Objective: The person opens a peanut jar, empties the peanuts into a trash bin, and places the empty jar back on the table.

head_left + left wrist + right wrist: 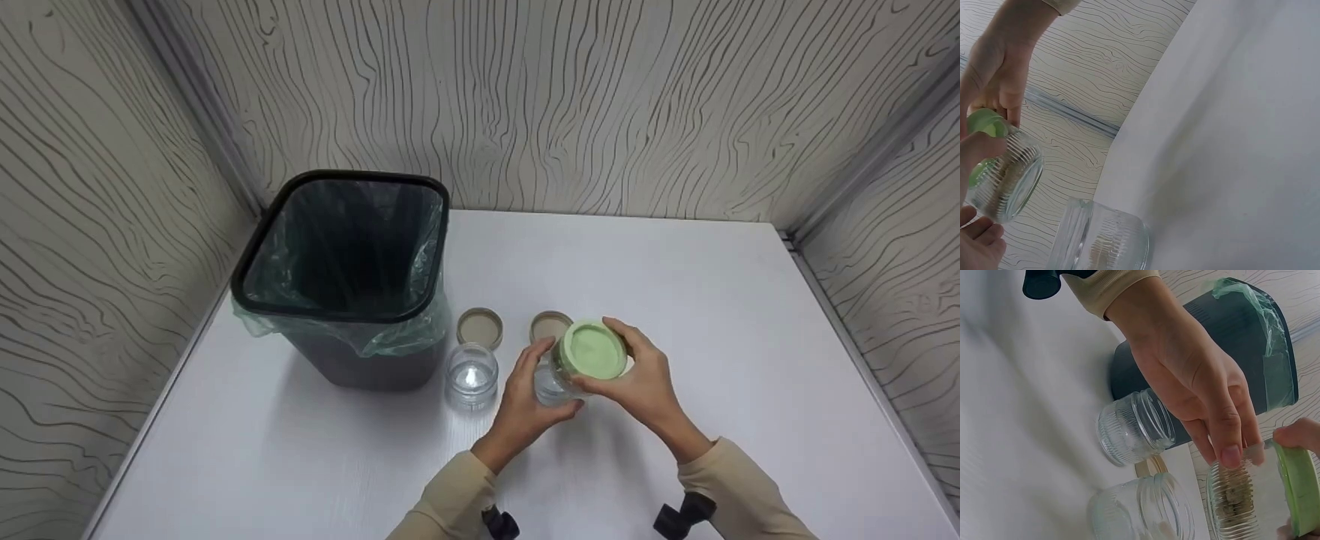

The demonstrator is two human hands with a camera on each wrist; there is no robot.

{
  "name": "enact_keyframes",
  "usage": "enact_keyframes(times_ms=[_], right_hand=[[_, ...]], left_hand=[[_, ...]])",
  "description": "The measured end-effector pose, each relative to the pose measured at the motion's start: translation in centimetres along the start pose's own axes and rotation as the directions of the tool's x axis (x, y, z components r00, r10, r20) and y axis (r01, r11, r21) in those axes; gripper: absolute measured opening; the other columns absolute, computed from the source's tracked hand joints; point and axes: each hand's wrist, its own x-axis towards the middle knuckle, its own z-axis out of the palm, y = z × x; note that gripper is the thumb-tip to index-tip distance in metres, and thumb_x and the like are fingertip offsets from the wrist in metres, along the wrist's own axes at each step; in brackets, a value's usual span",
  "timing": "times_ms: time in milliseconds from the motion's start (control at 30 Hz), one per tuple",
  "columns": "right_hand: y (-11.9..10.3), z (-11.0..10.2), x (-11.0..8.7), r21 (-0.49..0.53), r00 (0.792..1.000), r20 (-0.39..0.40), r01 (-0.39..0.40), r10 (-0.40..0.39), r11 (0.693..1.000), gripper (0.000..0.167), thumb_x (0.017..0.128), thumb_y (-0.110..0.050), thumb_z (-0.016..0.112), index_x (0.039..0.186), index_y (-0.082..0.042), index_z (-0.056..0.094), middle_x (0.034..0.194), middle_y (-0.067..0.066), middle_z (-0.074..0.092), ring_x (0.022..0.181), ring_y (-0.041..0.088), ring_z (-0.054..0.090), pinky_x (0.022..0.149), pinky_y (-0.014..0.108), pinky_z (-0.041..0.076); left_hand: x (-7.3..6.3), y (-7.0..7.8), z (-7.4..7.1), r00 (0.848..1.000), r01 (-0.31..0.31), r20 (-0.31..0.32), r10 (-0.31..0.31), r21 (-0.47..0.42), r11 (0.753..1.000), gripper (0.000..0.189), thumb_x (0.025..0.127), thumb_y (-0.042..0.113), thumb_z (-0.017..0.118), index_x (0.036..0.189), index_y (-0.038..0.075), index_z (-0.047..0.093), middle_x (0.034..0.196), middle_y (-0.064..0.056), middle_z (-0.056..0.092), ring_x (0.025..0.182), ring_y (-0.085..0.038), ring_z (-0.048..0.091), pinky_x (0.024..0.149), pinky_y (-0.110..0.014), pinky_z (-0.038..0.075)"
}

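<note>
A ribbed glass jar (1230, 506) is held tilted above the table, its green lid (594, 350) turned toward the head view. My left hand (521, 405) grips the jar's body between thumb and fingers. Around the lid's rim curl the thumb and fingers of my right hand (645, 379). A brownish patch shows through the glass; whether it is inside or behind the jar I cannot tell. Beneath the hands stands a second glass jar (1140, 509), uncovered and partly hidden in the head view. Left of it is another uncovered glass jar (471, 375).
Two beige round lids, a left lid (480, 328) and a right lid (550, 325), lie behind the jars. A dark bin (367, 367) with a green liner bag (409, 337) stands at left on the white table (675, 277). Patterned panels surround the table.
</note>
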Motion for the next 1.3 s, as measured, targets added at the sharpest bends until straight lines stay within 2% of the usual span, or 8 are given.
enact_keyframes(times_ms=[333,567,700,833,1067,1300], right_hand=[[-0.6,0.4,-0.5,0.007,0.999,0.02,0.045,-0.045,0.999,0.082,0.058,-0.014,0.09,0.129,0.007,0.054,0.123,0.02,0.065,0.111,0.034,0.064,0.095,0.048,0.053],[-1.0,0.5,-0.9,0.044,0.997,0.05,0.051,-0.053,0.998,0.082,0.058,-0.018,0.091,0.129,0.004,0.056,0.123,0.016,0.066,0.112,0.032,0.064,0.097,0.048,0.052],[-1.2,0.5,-1.0,0.072,0.996,0.067,0.049,-0.054,0.996,0.082,0.058,-0.017,0.092,0.129,0.003,0.056,0.124,0.016,0.065,0.113,0.031,0.063,0.098,0.05,0.051],[-1.3,0.4,-1.0,0.075,0.994,0.097,0.044,-0.052,0.996,0.082,0.059,-0.016,0.091,0.13,0.005,0.054,0.125,0.017,0.064,0.115,0.033,0.062,0.099,0.052,0.051],[-1.8,0.0,-0.6,-0.017,0.98,0.191,0.061,-0.056,0.998,0.084,0.062,-0.019,0.09,0.132,0.006,0.051,0.123,0.016,0.063,0.112,0.03,0.062,0.093,0.042,0.054],[-3.1,-0.8,-0.3,-0.134,0.952,0.301,0.101,-0.057,0.986,0.085,0.063,-0.023,0.088,0.131,0.009,0.048,0.12,0.021,0.061,0.106,0.032,0.061,0.086,0.048,0.053]], left_hand=[[0.0,0.1,0.0,0.999,0.028,0.033,-0.027,-0.016,0.999,0.092,0.071,0.026,0.085,0.145,0.005,0.034,0.146,-0.011,0.045,0.137,-0.028,0.045,0.116,-0.044,0.039],[0.0,0.0,0.1,0.999,0.043,0.035,-0.042,-0.034,0.998,0.098,0.069,0.03,0.086,0.146,0.006,0.031,0.146,-0.009,0.045,0.136,-0.027,0.045,0.116,-0.044,0.039],[-0.2,-0.1,0.1,0.999,0.038,0.031,-0.037,-0.043,0.998,0.097,0.068,0.027,0.087,0.146,0.005,0.032,0.144,-0.009,0.048,0.134,-0.027,0.047,0.115,-0.044,0.04],[-0.3,-0.2,0.0,1.0,0.006,0.002,-0.006,-0.018,1.0,0.094,0.067,0.029,0.087,0.143,0.005,0.037,0.14,-0.008,0.052,0.131,-0.025,0.051,0.114,-0.041,0.042],[-0.3,-0.5,0.0,0.995,-0.062,-0.08,0.063,0.016,0.998,0.086,0.065,0.031,0.088,0.137,0.009,0.046,0.133,-0.007,0.059,0.124,-0.022,0.057,0.11,-0.035,0.046],[-0.4,-0.6,0.1,0.99,-0.079,-0.111,0.084,0.042,0.996,0.081,0.067,0.037,0.086,0.133,0.01,0.048,0.129,-0.003,0.061,0.122,-0.018,0.059,0.108,-0.032,0.048]])
